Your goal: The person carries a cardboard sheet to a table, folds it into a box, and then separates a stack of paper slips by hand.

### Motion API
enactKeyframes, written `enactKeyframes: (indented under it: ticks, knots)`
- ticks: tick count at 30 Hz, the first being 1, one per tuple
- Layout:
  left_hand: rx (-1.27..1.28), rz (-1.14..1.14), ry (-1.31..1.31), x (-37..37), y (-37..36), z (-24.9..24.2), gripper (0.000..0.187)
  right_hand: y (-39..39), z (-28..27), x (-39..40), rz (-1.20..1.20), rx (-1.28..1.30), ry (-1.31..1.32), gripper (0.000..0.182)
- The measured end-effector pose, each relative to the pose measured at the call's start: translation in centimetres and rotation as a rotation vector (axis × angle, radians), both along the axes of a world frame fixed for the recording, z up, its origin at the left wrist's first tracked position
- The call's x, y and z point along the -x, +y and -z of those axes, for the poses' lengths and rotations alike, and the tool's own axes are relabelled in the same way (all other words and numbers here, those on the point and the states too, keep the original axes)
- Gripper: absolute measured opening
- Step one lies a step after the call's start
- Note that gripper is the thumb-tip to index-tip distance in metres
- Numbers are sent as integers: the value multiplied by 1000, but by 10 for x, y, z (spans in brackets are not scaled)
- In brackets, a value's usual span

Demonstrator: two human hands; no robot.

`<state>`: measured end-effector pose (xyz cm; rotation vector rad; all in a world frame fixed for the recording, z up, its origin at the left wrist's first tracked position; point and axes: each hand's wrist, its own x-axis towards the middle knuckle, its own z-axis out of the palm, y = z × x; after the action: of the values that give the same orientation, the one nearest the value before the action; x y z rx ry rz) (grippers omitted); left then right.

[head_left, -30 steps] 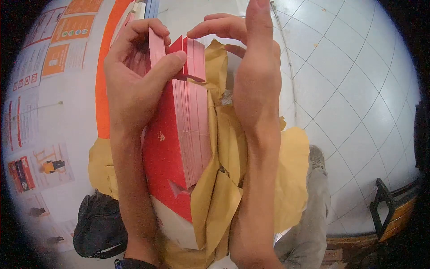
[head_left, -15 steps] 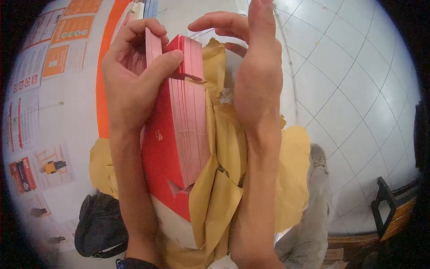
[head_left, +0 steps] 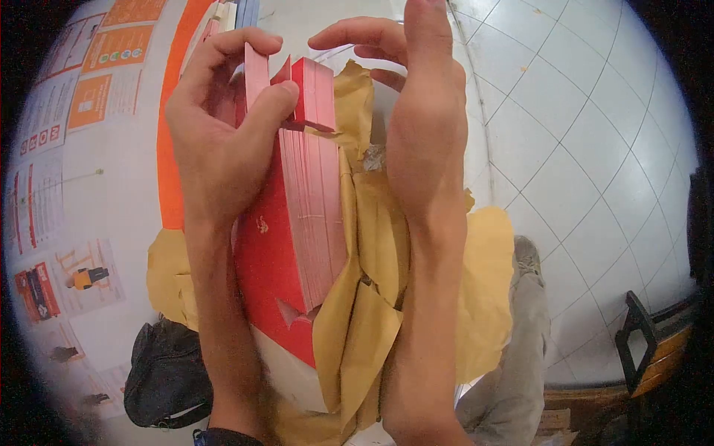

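Observation:
A long stack of red envelopes (head_left: 265,256) with pink edges lies in torn brown wrapping paper (head_left: 367,249). At its far end my left hand (head_left: 223,137) is closed around a small bunch of the envelopes, fingers behind and thumb in front. One red flap stands beside the thumb, split off from the thicker bunch (head_left: 315,93) to its right. My right hand (head_left: 428,123) hovers right of the stack, fingers curved and apart, thumb raised, holding nothing. A pale, whitish surface shows below the near end of the red envelopes.
Left of the stack are an orange strip (head_left: 169,156), a black bag (head_left: 167,379) and a wall of printed posters (head_left: 93,279). More brown paper (head_left: 483,297) spreads to the right, beside a grey trouser leg (head_left: 513,364). A black-framed wooden object (head_left: 654,349) stands on the tiled floor (head_left: 580,163).
My left thumb has shifted slightly left, and a gap has opened between the flap beside it and the thicker bunch. My right hand has barely moved.

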<state>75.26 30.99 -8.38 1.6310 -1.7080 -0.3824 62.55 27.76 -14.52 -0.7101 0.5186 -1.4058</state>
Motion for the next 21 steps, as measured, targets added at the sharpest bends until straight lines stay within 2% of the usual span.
enactKeyframes:
  ticks: [4, 10, 13, 16, 19, 21]
  knots:
    - [-7, 46, 26, 2, -1, 1, 33, -1, 1, 0, -1, -5, 6, 83]
    - [-17, -13, -3, 2, 5, -2, 33, -1, 0, -3, 9, -12, 13, 85]
    - [13, 94, 74, -3, 2, 2, 32, -2, 0, -3, 7, -24, 16, 86]
    - [-34, 33, 158, 3, 4, -1, 27, -4, -1, -2, 2, -42, 19, 87]
    - [-35, -6, -41, 7, 4, -2, 25, -2, -3, 0, -8, -56, 24, 88]
    - [-52, -24, 109, 5, 5, -2, 26, -4, -3, 0, -14, -74, 27, 89]
